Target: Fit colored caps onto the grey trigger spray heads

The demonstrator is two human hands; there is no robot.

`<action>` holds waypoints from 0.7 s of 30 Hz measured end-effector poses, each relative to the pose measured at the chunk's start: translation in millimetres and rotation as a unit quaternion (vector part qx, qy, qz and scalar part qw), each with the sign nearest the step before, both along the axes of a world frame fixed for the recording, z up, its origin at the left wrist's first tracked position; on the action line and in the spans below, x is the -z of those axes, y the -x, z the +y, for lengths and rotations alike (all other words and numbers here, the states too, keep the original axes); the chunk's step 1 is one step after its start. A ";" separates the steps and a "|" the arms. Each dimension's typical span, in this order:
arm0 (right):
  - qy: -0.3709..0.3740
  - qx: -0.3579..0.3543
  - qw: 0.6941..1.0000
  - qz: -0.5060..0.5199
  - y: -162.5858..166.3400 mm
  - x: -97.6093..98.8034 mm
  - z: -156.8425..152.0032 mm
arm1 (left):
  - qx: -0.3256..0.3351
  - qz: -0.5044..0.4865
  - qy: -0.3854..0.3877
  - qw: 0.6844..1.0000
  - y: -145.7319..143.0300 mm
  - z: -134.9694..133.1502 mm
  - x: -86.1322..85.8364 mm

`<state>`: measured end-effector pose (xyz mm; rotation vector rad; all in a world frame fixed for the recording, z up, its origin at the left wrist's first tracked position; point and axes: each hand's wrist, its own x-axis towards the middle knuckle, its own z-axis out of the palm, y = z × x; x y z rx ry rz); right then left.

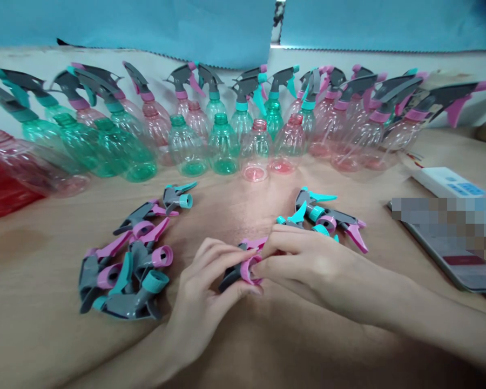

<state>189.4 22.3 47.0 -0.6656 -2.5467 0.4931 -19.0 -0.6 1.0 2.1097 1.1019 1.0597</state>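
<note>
A grey and pink trigger sprayer head (231, 276) lies on its side in my left hand (204, 286), fingers on top and thumb below its pink collar. My right hand (308, 259) meets it from the right, with fingertips pinched at the collar's opening. What those fingertips hold, if anything, is hidden. Left of my hands lies a group of loose sprayer heads (132, 302), grey with pink or teal parts. More loose sprayer heads (342, 219) rest just beyond my right hand, partly covered by it.
Several clear green bottles (224, 146) and pink bottles (256, 151) stand open along the back. Behind them are bottles with sprayers fitted (243, 102). A phone (437, 243) and a white box (449, 181) lie at right, a red bag (4, 186) at left.
</note>
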 end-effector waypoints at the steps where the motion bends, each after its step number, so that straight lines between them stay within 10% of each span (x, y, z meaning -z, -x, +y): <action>1: 0.006 -0.001 1.000 -0.001 0.1 -0.4 1.0 | 0.001 0.000 0.004 1.000 0.4 0.3 0.0; 21: 0.040 0.093 0.995 -0.021 6.9 -6.1 -6.1 | -0.023 0.006 -0.030 0.999 -5.2 1.7 -9.7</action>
